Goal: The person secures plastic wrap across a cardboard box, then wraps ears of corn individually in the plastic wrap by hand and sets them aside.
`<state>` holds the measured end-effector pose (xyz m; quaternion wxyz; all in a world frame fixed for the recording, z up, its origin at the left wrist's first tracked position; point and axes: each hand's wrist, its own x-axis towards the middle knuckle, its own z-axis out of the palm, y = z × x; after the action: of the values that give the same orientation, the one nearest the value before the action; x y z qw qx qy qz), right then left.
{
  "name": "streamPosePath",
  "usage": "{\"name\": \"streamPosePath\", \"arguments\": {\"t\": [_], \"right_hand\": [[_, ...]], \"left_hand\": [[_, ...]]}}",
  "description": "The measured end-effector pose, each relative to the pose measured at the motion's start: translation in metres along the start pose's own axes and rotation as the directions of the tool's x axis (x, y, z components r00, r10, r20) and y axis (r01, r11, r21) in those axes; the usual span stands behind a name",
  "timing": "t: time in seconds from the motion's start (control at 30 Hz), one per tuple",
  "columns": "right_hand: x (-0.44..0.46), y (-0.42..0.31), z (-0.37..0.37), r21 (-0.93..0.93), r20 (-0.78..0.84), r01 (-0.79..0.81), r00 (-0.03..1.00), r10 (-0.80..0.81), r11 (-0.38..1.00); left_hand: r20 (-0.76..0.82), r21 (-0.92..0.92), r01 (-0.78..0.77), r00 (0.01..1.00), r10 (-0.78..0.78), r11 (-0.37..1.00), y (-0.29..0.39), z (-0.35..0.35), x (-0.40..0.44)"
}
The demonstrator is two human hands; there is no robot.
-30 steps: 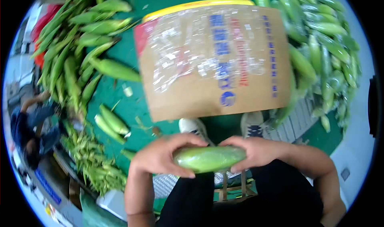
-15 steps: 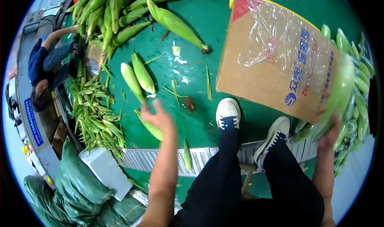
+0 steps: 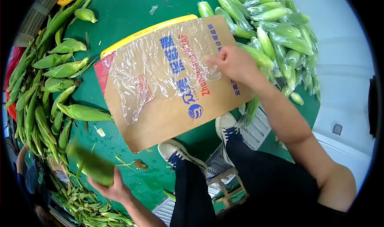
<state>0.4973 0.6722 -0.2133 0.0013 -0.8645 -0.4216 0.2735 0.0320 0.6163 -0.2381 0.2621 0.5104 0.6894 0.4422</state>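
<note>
My left hand point(image 3: 113, 188) is closed round a green ear of corn point(image 3: 95, 167), blurred by motion, near the left front of the green surface. My right hand point(image 3: 236, 65) is over the right part of a cardboard box point(image 3: 160, 133), its thumb and fingers pinched at the edge of the clear plastic wrap point(image 3: 130, 81) lying crinkled on the box. Right behind that hand is a pile of plastic-wrapped corn ears point(image 3: 276, 31). Unwrapped corn ears in husk point(image 3: 66, 69) lie at the left, one husked ear point(image 3: 86, 112) close to the box's left edge.
Loose husk strips point(image 3: 92, 209) are heaped at the lower left. A yellow-edged strip point(image 3: 148, 29) runs along the box's far side. My shoes point(image 3: 176, 151) rest at its near edge, by a metal grating point(image 3: 256, 129) and a wooden stool point(image 3: 226, 191). Part of another person point(image 3: 30, 175) shows at far left.
My left hand, open before, has taken up an ear of corn. My right hand has let go of the wrapped corn at the pile and moved onto the plastic wrap. The view has swung right.
</note>
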Motion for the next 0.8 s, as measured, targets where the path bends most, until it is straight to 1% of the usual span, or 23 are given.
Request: {"name": "streamPosePath", "arguments": {"t": [0.03,0.07,0.1,0.17,0.2,0.23,0.27,0.3,0.33,0.37,0.4,0.43,0.47,0.5,0.53,0.57,0.6,0.63,0.67,0.7,0.73,0.77,0.8], "right_hand": [[0.004,-0.001,0.008,0.031,-0.024,0.118,0.993,-0.117,0.993],[0.01,0.001,0.022,0.063,-0.055,0.232,0.972,-0.228,0.971],[0.016,0.004,0.032,0.09,-0.091,0.343,0.938,-0.335,0.935],[0.014,0.016,0.037,0.441,-0.145,0.283,0.959,-0.244,0.852],[0.012,0.027,0.039,0.593,-0.157,0.247,0.969,-0.19,0.767],[0.011,0.033,0.041,0.879,-0.158,0.163,0.986,-0.048,0.448],[0.014,0.04,0.039,0.964,-0.167,0.176,0.984,-0.06,0.202],[0.014,0.048,0.039,0.984,-0.173,0.169,0.983,-0.065,-0.059],[0.01,0.043,0.034,0.936,-0.174,0.145,0.983,-0.065,-0.32],[0.01,0.031,0.027,0.945,-0.193,0.155,0.975,-0.11,-0.287],[0.011,0.016,0.014,0.988,-0.143,0.152,0.977,-0.158,0.041],[0.012,0.002,0.017,0.886,-0.213,0.296,0.943,-0.255,0.356],[0.013,-0.011,0.019,0.665,-0.279,0.442,0.895,-0.349,0.602],[0.015,-0.027,0.036,0.276,-0.385,0.66,0.742,-0.549,0.698],[0.016,-0.038,0.048,-0.166,-0.374,0.756,0.546,-0.75,0.633],[0.02,-0.041,0.052,-0.229,-0.372,0.75,0.522,-0.768,0.62],[0.025,-0.042,0.054,-0.287,-0.367,0.744,0.496,-0.787,0.603],[0.031,-0.043,0.055,-0.345,-0.358,0.741,0.463,-0.811,0.575],[0.036,-0.043,0.055,-0.343,-0.339,0.757,0.453,-0.825,0.557],[0.041,-0.041,0.056,-0.339,-0.328,0.766,0.449,-0.831,0.547],[0.042,-0.038,0.058,-0.328,-0.32,0.764,0.464,-0.826,0.556],[0.045,-0.036,0.059,-0.357,-0.332,0.759,0.442,-0.834,0.544],[0.048,-0.035,0.061,-0.334,-0.359,0.766,0.436,-0.825,0.55]], "left_hand": [[0.136,0.06,-0.294,0.949,0.284,0.954,0.038,0.038,0.02],[0.29,0.154,-0.57,0.807,0.515,0.807,0.082,0.081,0.04],[0.46,0.174,-0.701,0.679,0.572,0.692,0.115,0.119,0.053],[0.628,0.162,-0.725,0.599,0.497,0.67,0.137,0.19,0.061],[0.717,0.232,-0.751,0.561,0.413,0.618,0.137,0.214,0.063],[0.739,0.265,-0.759,0.556,0.381,0.594,0.143,0.224,0.065],[0.762,0.295,-0.768,0.548,0.345,0.568,0.148,0.233,0.067],[0.78,0.279,-0.779,0.525,0.34,0.561,0.15,0.238,0.069],[0.802,0.268,-0.789,0.501,0.327,0.552,0.149,0.239,0.072],[0.817,0.263,-0.799,0.483,0.316,0.541,0.148,0.241,0.074],[0.823,0.263,-0.798,0.479,0.305,0.542,0.149,0.243,0.075],[0.83,0.264,-0.796,0.475,0.292,0.544,0.15,0.245,0.076],[0.834,0.268,-0.791,0.476,0.279,0.55,0.15,0.245,0.076],[0.84,0.243,-0.799,0.457,0.293,0.551,0.15,0.246,0.078],[0.844,0.223,-0.804,0.443,0.304,0.551,0.15,0.246,0.08],[0.845,0.209,-0.81,0.432,0.316,0.549,0.148,0.244,0.084],[0.797,0.046,-0.843,0.355,0.49,0.535,0.145,0.238,0.088],[0.662,-0.135,-0.784,0.384,0.644,0.606,0.121,0.225,0.098],[0.49,-0.325,-0.719,0.427,0.76,0.614,0.093,0.208,0.104],[0.406,-0.373,-0.431,0.72,0.562,0.822,0.08,0.189,0.096],[0.477,-0.227,-0.36,0.769,0.425,0.905,0.046,0.161,0.103],[0.568,-0.072,-0.444,0.718,0.403,0.893,0.04,0.151,0.102],[0.643,0.072,-0.53,0.672,0.367,0.845,0.035,0.143,0.102]]}}
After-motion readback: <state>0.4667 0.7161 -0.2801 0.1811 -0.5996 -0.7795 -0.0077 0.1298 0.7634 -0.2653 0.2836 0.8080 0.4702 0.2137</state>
